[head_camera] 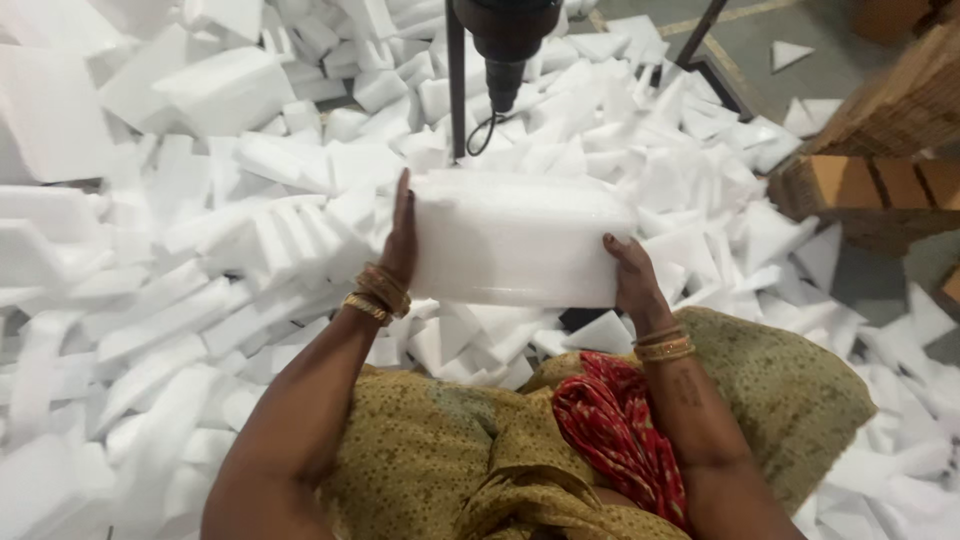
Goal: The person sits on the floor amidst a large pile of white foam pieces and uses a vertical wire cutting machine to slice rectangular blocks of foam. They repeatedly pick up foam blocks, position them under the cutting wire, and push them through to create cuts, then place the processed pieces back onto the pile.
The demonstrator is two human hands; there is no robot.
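A white foam block (pixel 520 240) is held level in front of the person, its far edge just below a dark machine head (pixel 505 40). The left hand (pixel 400 240) presses flat against the block's left end, fingers extended; the right hand (pixel 630 275) grips its right lower corner, fingers apparently curled beneath. Around the block, white foam offcuts (pixel 200 260) cover the floor. Right of the block stand stacked cardboard (pixel 880 150) and bare grey floor (pixel 760 40).

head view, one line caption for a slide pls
Both hands, left and right, hold a white foam block amid foam offcuts.
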